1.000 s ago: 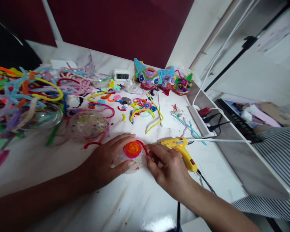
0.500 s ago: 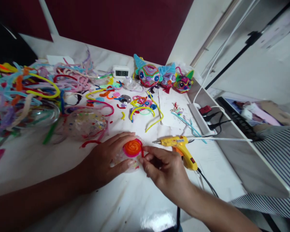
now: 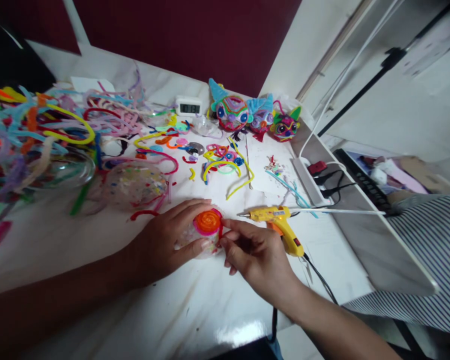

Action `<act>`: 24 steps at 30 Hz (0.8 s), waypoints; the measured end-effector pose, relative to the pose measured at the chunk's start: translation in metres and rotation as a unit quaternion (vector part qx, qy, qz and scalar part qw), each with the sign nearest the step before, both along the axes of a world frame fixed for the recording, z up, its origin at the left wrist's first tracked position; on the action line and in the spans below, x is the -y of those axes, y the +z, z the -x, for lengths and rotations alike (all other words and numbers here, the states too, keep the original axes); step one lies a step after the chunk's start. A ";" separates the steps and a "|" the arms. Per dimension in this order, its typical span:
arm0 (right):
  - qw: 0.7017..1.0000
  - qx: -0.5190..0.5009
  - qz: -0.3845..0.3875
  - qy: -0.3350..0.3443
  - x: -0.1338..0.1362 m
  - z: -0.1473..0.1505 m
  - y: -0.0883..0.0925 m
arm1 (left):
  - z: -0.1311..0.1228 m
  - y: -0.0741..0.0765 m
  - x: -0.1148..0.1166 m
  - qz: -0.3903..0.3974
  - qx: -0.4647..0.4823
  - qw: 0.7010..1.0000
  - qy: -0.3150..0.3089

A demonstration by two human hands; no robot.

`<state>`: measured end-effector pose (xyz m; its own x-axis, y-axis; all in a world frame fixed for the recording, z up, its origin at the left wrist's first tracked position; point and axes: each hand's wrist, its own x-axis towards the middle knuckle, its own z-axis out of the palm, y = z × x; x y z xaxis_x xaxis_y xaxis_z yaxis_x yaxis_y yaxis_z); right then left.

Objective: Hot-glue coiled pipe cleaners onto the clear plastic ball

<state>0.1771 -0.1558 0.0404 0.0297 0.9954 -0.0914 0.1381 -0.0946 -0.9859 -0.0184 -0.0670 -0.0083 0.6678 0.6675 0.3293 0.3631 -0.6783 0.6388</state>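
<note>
My left hand (image 3: 170, 232) curves round a small clear plastic dome (image 3: 206, 251) on the table, thumb near me and fingers on the far side. On the dome sits an orange pipe-cleaner spiral (image 3: 207, 221) with a pink rim. My right hand (image 3: 257, 257) pinches a short red pipe cleaner (image 3: 221, 232) at the spiral's right edge, fingertips close against the dome. Part of the dome is hidden by my left hand. Just beyond my right hand, a yellow glue gun (image 3: 275, 216) lies on its side, its nozzle pointing left.
Many coloured pipe cleaners (image 3: 69, 135) heap up at the left, beside a larger clear plastic piece (image 3: 135, 184). A small digital clock (image 3: 188, 106) and three decorated animal heads (image 3: 232, 114) stand at the back. A power strip (image 3: 310, 180) with cables runs along the right-hand board (image 3: 390, 245).
The view has shifted slightly. Both hands keep their hold; the dome and spiral appear a little higher and to the right, with the red pipe cleaner still at the spiral's edge.
</note>
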 end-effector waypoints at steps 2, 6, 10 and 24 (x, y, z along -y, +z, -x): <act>1.000 -0.014 0.012 -0.010 0.000 0.001 -0.001 | 0.000 0.000 -0.001 -0.008 0.000 1.000 0.001; 0.999 -0.018 0.017 -0.026 -0.001 0.002 -0.003 | 0.001 -0.005 -0.003 -0.025 0.008 1.000 -0.002; 0.999 0.018 -0.018 -0.042 -0.001 0.006 -0.004 | 0.001 -0.008 -0.003 -0.036 0.020 0.999 -0.006; 0.915 0.315 -0.253 -0.015 0.003 0.003 -0.009 | 0.001 -0.005 0.000 -0.014 0.024 1.000 -0.004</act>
<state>0.1746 -0.1583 0.0311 -0.0533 0.9036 0.4251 0.6995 0.3376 -0.6299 -0.0190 -0.0669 -0.0129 0.6560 0.6522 0.3798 0.3268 -0.6991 0.6360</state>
